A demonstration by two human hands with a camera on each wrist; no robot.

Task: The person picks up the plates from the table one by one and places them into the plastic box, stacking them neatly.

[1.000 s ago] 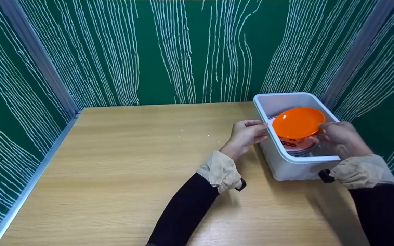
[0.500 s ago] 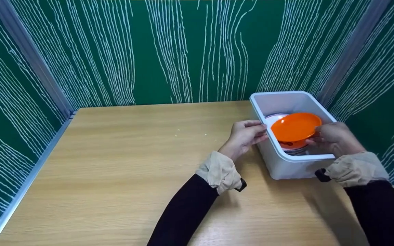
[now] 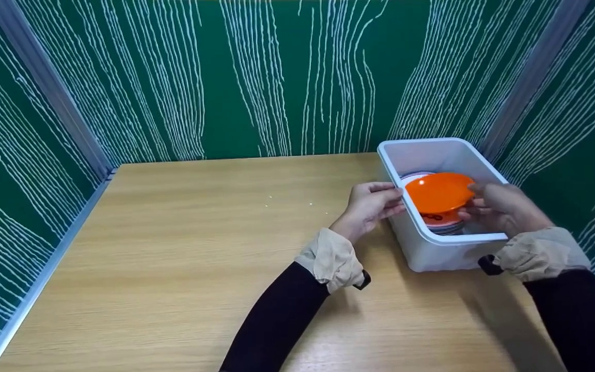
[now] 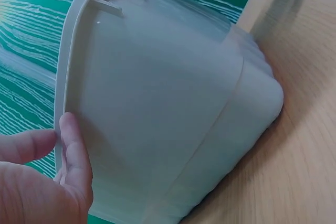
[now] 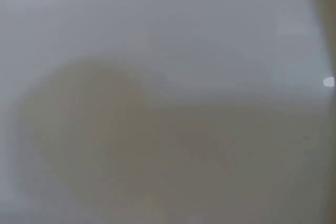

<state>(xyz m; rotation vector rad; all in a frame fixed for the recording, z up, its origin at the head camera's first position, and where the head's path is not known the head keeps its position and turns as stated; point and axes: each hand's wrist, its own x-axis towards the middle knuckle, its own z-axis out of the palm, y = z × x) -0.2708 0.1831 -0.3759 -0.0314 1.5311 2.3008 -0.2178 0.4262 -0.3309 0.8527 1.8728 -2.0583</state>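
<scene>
In the head view my right hand (image 3: pixel 501 206) reaches inside a white plastic bin (image 3: pixel 411 253) and pinches the right edge of an orange plate (image 3: pixel 439 192). The plate tilts over a stack of plates (image 3: pixel 444 227), whose top one carries a dark print on orange-red. My left hand (image 3: pixel 372 206) holds the bin's left rim between thumb and fingers. From the left wrist, the thumb and a finger (image 4: pixel 76 150) lie on either side of that rim (image 4: pixel 62 77). The right wrist view is a grey blur close to the bin's wall (image 5: pixel 220 40).
The bin stands at the back right of a wooden table (image 3: pixel 184 258), near the green wall (image 3: pixel 328 77) with white wavy lines. Tiny white specks (image 3: pixel 311 204) lie on the tabletop left of the bin.
The orange plate has moved lower and to the left within the bin, with my right hand still pinching it. My left hand stays on the rim. The head view has shifted slightly.
</scene>
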